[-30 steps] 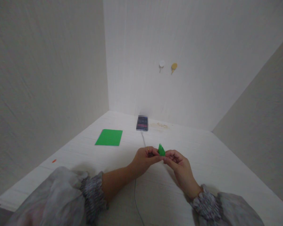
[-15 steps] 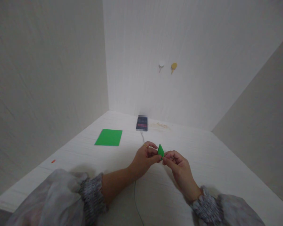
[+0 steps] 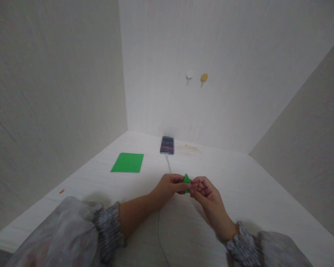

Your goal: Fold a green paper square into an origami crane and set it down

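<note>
A small folded green paper (image 3: 186,179) is held above the white table, its pointed tips facing up. My left hand (image 3: 171,187) pinches it from the left, thumb in front and fingers behind. From the right, my right hand (image 3: 207,193) pinches the paper's right edge between thumb and forefinger, with the other fingers curled. The paper's lower part is partly covered by my fingertips. To the left of my hands, a flat green square of paper (image 3: 127,162) lies on the table.
A phone-like device (image 3: 167,145), blurred out, stands near the back wall with a cable (image 3: 159,237) running towards me under my left arm. A small orange scrap (image 3: 61,191) lies at the left edge. White (image 3: 189,76) and gold hooks (image 3: 204,78) hang on the wall.
My left fingers have closed in flatter around the folded green paper, and its position has shifted slightly left and down. Its two tips now show side by side. My right hand keeps its pinch.
</note>
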Tool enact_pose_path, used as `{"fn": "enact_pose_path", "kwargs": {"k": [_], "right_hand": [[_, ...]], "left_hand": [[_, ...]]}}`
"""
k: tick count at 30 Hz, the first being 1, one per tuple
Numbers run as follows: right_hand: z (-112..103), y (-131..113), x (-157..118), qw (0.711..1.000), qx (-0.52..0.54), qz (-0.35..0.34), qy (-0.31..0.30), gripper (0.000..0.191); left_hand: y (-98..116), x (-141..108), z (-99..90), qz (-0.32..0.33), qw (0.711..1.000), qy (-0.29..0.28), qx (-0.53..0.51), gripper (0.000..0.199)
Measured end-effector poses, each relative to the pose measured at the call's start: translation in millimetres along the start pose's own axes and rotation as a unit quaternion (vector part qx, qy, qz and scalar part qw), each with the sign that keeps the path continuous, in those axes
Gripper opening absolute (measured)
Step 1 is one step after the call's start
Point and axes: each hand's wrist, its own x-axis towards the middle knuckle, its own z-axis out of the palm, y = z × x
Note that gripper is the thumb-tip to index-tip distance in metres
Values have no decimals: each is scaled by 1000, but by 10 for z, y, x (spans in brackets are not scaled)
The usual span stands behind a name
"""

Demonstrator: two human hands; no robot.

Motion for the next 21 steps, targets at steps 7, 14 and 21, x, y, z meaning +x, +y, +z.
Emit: {"fn": "enact_pose_path", "kwargs": {"k": [7,14,21], "right_hand": [[28,-31,0,1000,20,6,9,21],[61,-43,0,999,-24,32,15,14],[15,3,-1,995,-92,24,16,13]], "left_hand": [[23,-5,47,26,999,37,-9,18],[-2,-14,57,38,998,38,-16,16],[-8,-20,61,45,996,69,33,19]]}}
